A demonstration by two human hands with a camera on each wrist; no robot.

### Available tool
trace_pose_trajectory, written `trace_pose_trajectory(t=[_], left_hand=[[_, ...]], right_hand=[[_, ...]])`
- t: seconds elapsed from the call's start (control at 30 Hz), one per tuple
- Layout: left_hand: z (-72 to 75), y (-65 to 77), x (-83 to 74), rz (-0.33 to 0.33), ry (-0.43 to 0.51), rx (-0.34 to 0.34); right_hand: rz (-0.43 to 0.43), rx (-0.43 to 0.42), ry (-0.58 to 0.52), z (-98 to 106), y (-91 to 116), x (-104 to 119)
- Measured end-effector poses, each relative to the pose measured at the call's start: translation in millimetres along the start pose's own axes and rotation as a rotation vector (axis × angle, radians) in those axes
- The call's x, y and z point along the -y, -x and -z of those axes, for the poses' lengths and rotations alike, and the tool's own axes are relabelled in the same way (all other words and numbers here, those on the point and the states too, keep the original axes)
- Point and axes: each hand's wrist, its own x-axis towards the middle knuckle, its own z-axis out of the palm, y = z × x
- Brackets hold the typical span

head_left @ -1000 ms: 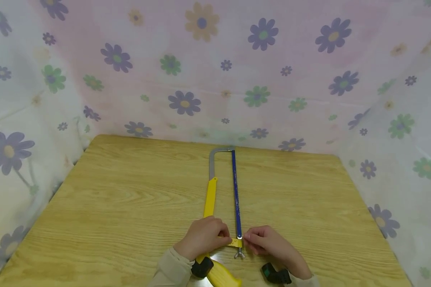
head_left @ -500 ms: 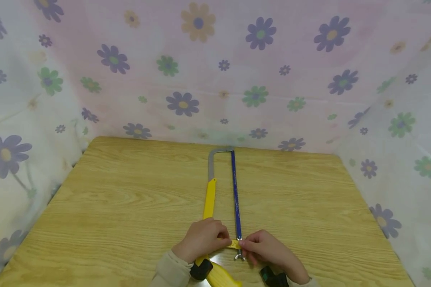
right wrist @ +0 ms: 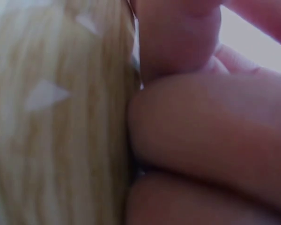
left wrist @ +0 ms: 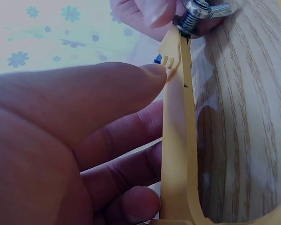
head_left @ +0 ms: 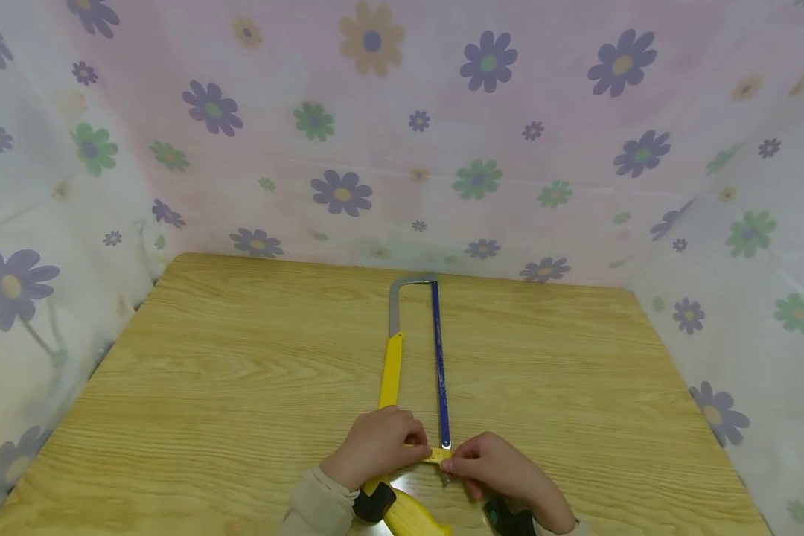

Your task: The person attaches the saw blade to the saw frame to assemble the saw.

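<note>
A hacksaw with a yellow frame (head_left: 391, 372) lies flat on the table, its blue blade (head_left: 440, 365) on the right side. My left hand (head_left: 382, 443) holds the short yellow near arm (left wrist: 178, 136) of the frame, the thumb pressed on it by the blade's end. At that arm's tip sits a metal wing nut (left wrist: 210, 10) on a threaded bolt. My right hand (head_left: 499, 467) has its thumb and curled fingers at the wing nut, largely covering it in the head view. In the right wrist view, close fingers (right wrist: 201, 126) hide most of it.
The wood-grain table (head_left: 241, 357) extends on both sides of the hacksaw. A flower-patterned cloth (head_left: 402, 149) encloses the back and sides. The yellow saw handle (head_left: 415, 515) points toward me below my left wrist, which wears a black camera (head_left: 374, 502).
My right hand has moved slightly left and in, from beside the blade's near end onto the wing nut. My left hand and the hacksaw stay nearly in place.
</note>
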Motion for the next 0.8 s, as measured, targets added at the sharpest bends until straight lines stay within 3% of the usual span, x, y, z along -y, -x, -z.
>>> trace_pose_trajectory(t=[0.3,0.8], left_hand=[[0.5,0.1,-0.5,0.014,-0.002,-0.004],[-0.5,-0.7,-1.2,0.025,0.0,0.007]], right_hand=[[0.013,0.032,-0.052,1.0,-0.1,-1.1],[-0.012,0.039,-0.017,0.5,1.9,0.9]])
